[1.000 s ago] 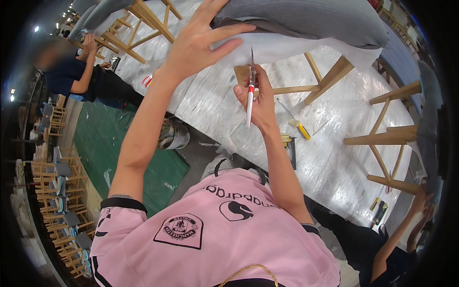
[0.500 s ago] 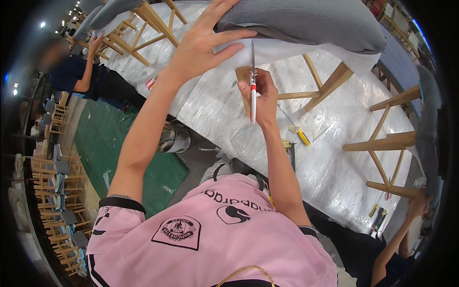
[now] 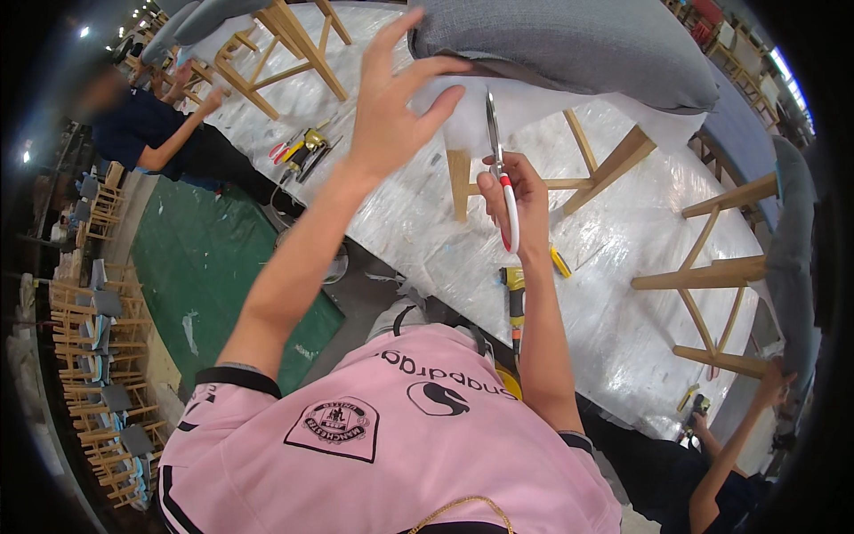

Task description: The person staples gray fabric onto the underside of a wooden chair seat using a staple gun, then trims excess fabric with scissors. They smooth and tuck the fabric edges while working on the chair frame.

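Note:
A grey upholstered chair seat (image 3: 560,44) lies on its side before me at the far edge of the view. White lining cloth (image 3: 543,111) hangs below its near edge, with wooden legs (image 3: 614,169) pointing toward me. My right hand (image 3: 527,191) grips scissors (image 3: 495,125) with white and red handles. Their blades point away from me, in front of the lining, and look nearly closed. Beside the seat's left corner, my left hand (image 3: 391,116) has its fingers spread and holds nothing. Its fingertips are by the fabric edge; whether they touch it I cannot tell.
A plastic-covered table (image 3: 427,214) bears a yellow-handled screwdriver (image 3: 560,262), a yellow-and-black tool (image 3: 514,298) and more tools (image 3: 307,147) at left. Another chair (image 3: 712,271) is at right, held by a co-worker's hand (image 3: 776,383). A second person (image 3: 147,133) stands at left.
My right hand has drawn back toward me and to the right with the scissors. My left hand has lifted slightly off the seat's edge. At left, the co-worker's arm has moved.

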{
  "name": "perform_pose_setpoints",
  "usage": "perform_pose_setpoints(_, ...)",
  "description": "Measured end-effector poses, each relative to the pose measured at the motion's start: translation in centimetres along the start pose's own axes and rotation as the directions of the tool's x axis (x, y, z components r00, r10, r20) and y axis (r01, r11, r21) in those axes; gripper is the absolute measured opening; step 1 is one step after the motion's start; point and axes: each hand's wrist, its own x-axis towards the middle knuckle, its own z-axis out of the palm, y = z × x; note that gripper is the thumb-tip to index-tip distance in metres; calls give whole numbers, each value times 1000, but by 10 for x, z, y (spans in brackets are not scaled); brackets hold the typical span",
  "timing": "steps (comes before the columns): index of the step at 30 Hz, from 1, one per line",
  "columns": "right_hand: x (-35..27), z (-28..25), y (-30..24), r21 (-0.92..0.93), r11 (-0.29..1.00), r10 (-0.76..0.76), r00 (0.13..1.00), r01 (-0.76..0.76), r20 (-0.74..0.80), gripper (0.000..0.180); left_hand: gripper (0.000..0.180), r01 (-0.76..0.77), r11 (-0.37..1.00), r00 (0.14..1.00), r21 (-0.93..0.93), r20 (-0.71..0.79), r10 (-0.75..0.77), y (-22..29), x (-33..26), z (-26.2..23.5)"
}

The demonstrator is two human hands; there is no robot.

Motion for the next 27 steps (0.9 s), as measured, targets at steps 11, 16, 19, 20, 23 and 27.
perform_pose_setpoints(11, 39, -77, -79, -641, 766, 189, 939, 42, 288, 79, 31, 706, -91, 468, -702, 559, -685, 45, -35, 27)
perform_pose_setpoints(16, 73, -107, -127, -730, 574, 102, 852, 371, 513, 77, 28, 606, -242, 364, -758, 535, -763, 49, -27, 36)
perform_pose_setpoints(19, 94, -109, -145, -767, 439, 160, 799, 468, 579, 74, 27, 563, -311, 300, -766, 540, -787, 42, -28, 40)
perform_pose_setpoints(20, 96, -110, -147, -762, 404, 134, 792, 506, 596, 72, 28, 546, -344, 284, -764, 555, -782, 41, -29, 40)
perform_pose_setpoints(23, 88, -105, -200, -886, 311, 391, 803, 345, 450, 84, 22, 491, -528, 241, -693, 690, -682, 45, -14, 37)
perform_pose_setpoints(27, 90, -107, -210, -895, 307, 407, 805, 324, 431, 84, 15, 435, -700, 275, -567, 823, -496, 46, -3, 20)
